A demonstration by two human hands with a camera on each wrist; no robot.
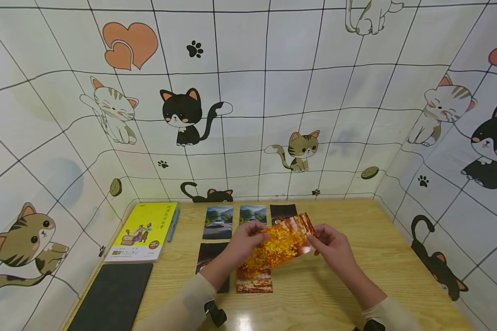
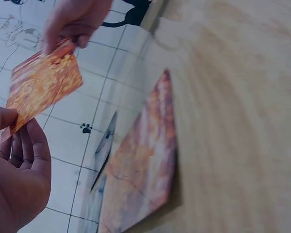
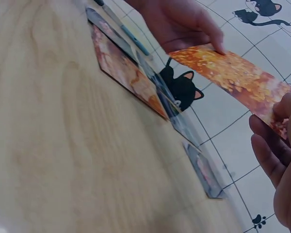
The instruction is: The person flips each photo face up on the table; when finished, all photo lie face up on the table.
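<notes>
Both hands hold up one picture card (image 1: 287, 241) printed with golden-orange leaves, tilted above the table. My left hand (image 1: 245, 244) pinches its left end between thumb and fingers. At the opposite end, my right hand (image 1: 334, 248) pinches the edge, as the right wrist view also shows. Below it lies a matching orange card (image 1: 254, 281), partly covered by the raised one in the head view. Behind are two cards with a car on a mountain road, one left (image 1: 218, 222) and one in the middle (image 1: 253, 215). A dark card (image 1: 282, 211) sits at the back right; another dark card (image 1: 209, 253) is partly hidden by my left forearm.
A yellow book (image 1: 142, 230) lies at the table's left, with a blue pen (image 1: 173, 224) along its right side. Nearer me is a black flat notebook (image 1: 111, 296). White cat-patterned walls (image 1: 248, 101) enclose the wooden table (image 1: 381, 257) at the back and sides.
</notes>
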